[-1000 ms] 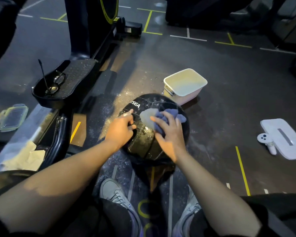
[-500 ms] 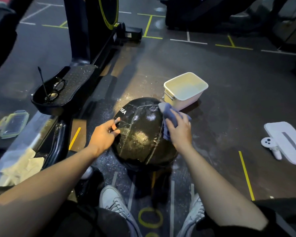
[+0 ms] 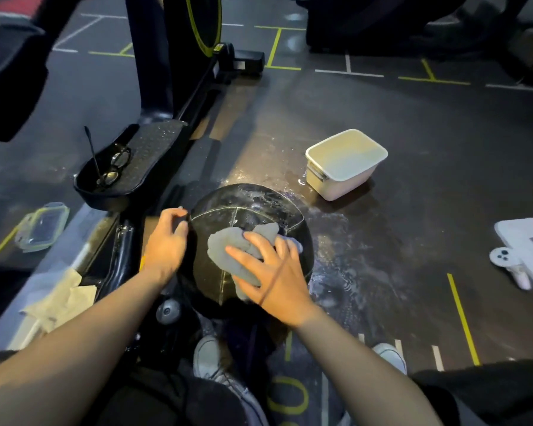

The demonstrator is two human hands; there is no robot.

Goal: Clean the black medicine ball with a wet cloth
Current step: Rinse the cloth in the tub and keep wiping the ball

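Head view: a grey cloth (image 3: 228, 253) is being pressed onto the black medicine ball (image 3: 243, 210) by the spread-fingered right hand (image 3: 271, 272), while the ball's side is being gripped by the curled left hand (image 3: 166, 241)

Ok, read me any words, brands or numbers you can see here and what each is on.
"0": yellow floor marking near the bottom edge; may be a plain oval.
Sticker on the exercise machine: too small to read.
No lettering visible on the black medicine ball.
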